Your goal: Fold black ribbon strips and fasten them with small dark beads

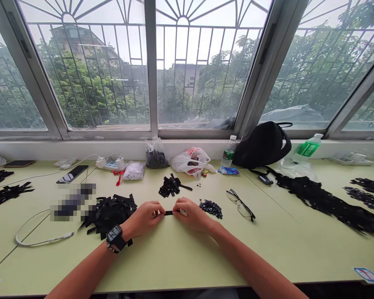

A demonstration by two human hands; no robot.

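A short black strap piece is stretched between my two hands above the table. My left hand, with a watch at the wrist, pinches its left end. At the other end, the fingers of my right hand are closed on the same strap. Left of my left hand lies a heap of black straps. A smaller pile of black straps sits just beyond my hands. Close to my right hand is a pile of small dark shiny pieces, whose exact kind I cannot make out.
Eyeglasses lie on the right, before a black bag and a water bottle. Plastic bags stand along the windowsill. A white cable and a phone are on the left. Black straps stretch across the right.
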